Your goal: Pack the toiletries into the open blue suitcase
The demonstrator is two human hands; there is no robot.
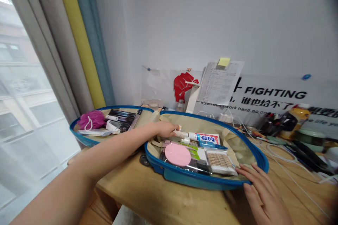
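An open suitcase with a blue rim [206, 179] and beige lining lies on a wooden table [163, 207]. My left hand [166, 129] reaches across it from the left, its fingers closed around the end of a white tube [181, 134]. Beside that tube lie a toothpaste box [208, 139], a pink round puff [177, 154] and a pack of cotton swabs [220, 161]. My right hand [260, 190] rests with spread fingers on the suitcase's front right rim. In the far lid are a magenta bath pouf [91, 119] and a dark cosmetics pouch [121, 119].
Sheer and coloured curtains [79, 42] hang at the window on the left. Behind the suitcase, a paper sheet [220, 82] and a "FIGHTING" poster [274, 95] are on the wall. Bottles [293, 121], white cables [285, 161] and dark objects crowd the table's right side.
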